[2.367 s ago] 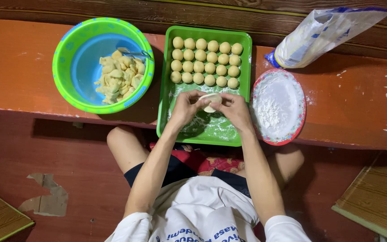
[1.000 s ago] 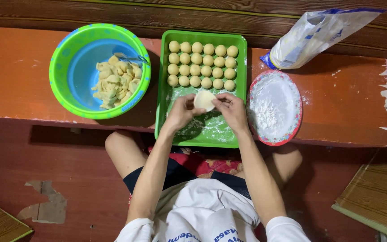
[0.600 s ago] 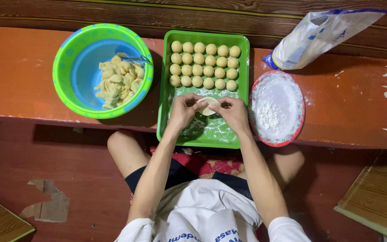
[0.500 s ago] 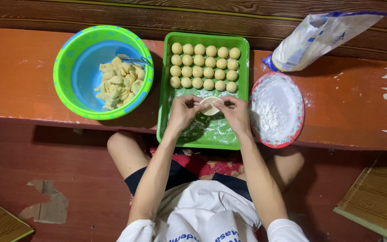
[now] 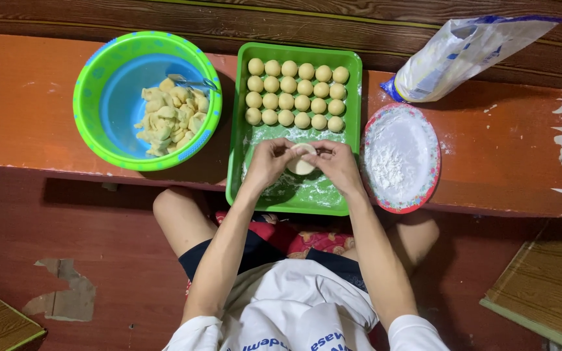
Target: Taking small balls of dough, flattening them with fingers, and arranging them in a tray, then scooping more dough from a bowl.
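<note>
a person sits on a red floor point(image 5: 86, 227) at a low orange bench point(image 5: 502, 149), both hands raised over a green tray point(image 5: 235, 162). the left hand point(image 5: 268, 162) and right hand point(image 5: 339, 166) meet at the middle of the tray, fingers pinched around one pale flat round of dough point(image 5: 302, 159) held between them, just above the tray's floured lower half. each hand grips an edge of the round; thumbs and forefingers are curled onto it, neither hand lying loose.

three rows of dough balls point(image 5: 297, 94) fill the tray's far half, packed side by side and touching. to the left of the tray stands a green and blue bowl point(image 5: 99, 130) with a heap of folded dumplings point(image 5: 170, 117) inside and a metal utensil point(image 5: 193, 81) resting near its far rim. to the right, just beside the tray, a red-rimmed plate point(image 5: 434, 175) carries a layer of white flour point(image 5: 395, 156). beyond the plate a plastic flour bag point(image 5: 469, 55) lies tilted on its side against the dark wooden wall point(image 5: 164, 16). loose flour dusts the bench near the plate.
</note>
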